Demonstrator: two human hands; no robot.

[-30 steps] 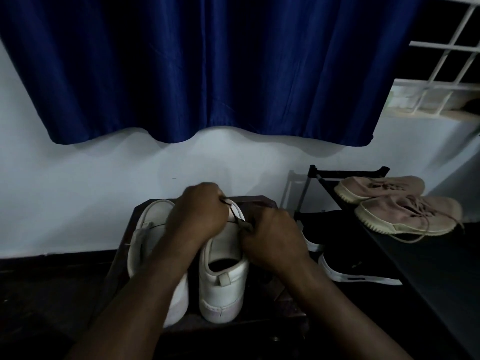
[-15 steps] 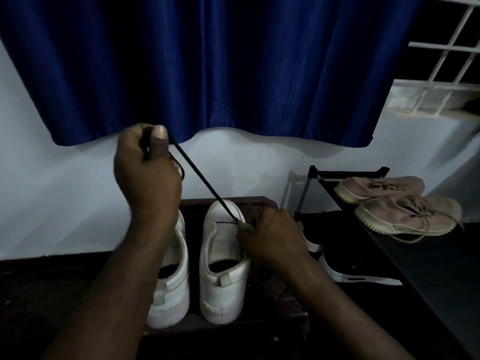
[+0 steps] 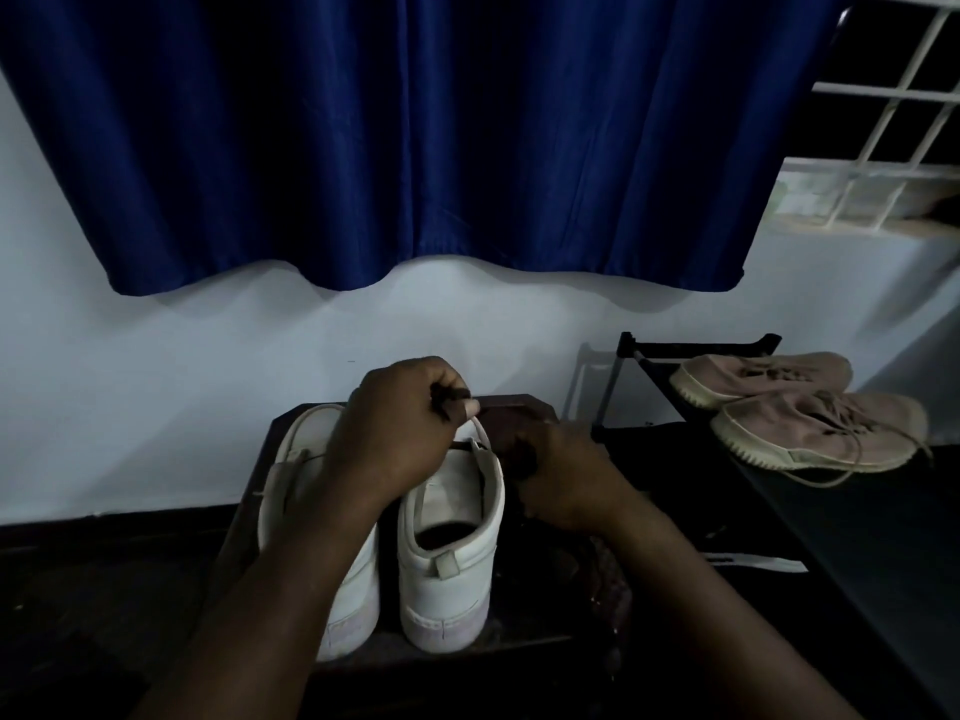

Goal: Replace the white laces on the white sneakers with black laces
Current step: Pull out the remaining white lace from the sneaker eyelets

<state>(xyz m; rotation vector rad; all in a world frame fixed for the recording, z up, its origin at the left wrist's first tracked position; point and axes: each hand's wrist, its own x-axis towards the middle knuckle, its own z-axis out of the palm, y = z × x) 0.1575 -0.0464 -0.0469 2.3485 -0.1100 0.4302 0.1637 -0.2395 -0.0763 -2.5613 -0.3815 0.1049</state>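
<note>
Worn on the person's head, looking forward and down. Very close to the left hand [image 3: 395,433] and right hand [image 3: 566,475]. Farther off, facing a white wall [image 3: 156,381] and a blue curtain [image 3: 415,137]. Wide enough to catch a shoe rack [image 3: 696,348] on the right.

Free room is left above the left hand [image 3: 400,433] and right hand [image 3: 566,475], below the curtain [image 3: 415,137]. Rightward passage is blocked by the shoe rack [image 3: 701,347].
</note>
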